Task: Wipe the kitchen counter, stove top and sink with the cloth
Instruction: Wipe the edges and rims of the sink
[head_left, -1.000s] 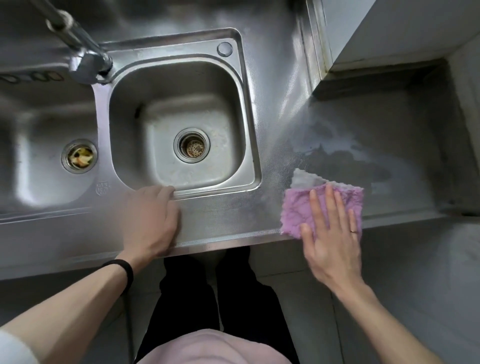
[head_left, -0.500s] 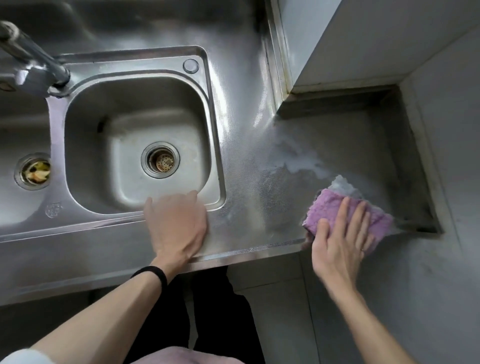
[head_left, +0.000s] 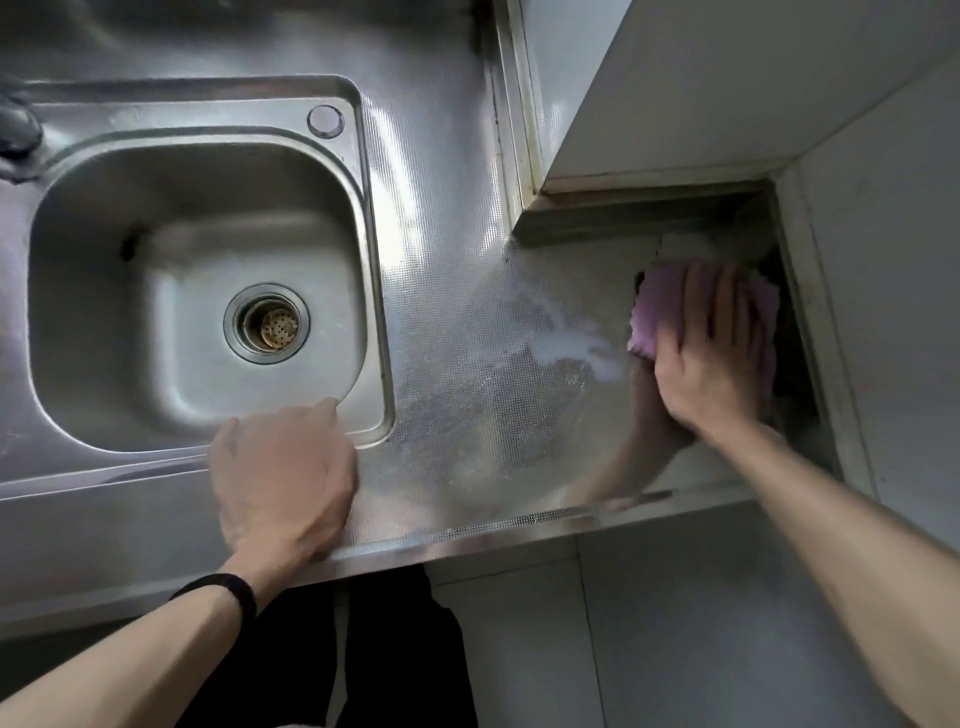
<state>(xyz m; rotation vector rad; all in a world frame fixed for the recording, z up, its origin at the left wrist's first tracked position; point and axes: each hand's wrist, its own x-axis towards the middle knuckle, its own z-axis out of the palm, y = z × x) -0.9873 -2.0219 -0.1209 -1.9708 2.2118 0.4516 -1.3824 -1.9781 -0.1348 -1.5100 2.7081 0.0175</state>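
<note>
A purple cloth (head_left: 655, 306) lies on the steel counter (head_left: 467, 322) in its far right corner, close to the wall. My right hand (head_left: 711, 348) presses flat on the cloth with straight fingers and covers most of it. My left hand (head_left: 283, 478) rests on the counter's front edge, its fingers reaching the near rim of the sink (head_left: 208, 171). The sink basin holds a round drain strainer (head_left: 267, 323). A wet, whitish smear (head_left: 566, 343) marks the counter just left of the cloth.
A tiled wall block (head_left: 701, 88) juts out above the right counter corner, and a tiled wall (head_left: 893, 312) closes off the right side. The tap base (head_left: 18, 130) shows at the far left. Below the counter edge lies the tiled floor (head_left: 649, 639).
My right hand has slid the cloth from the counter's front edge back into the far right corner. My left hand stayed on the front edge by the sink; the view shifted right.
</note>
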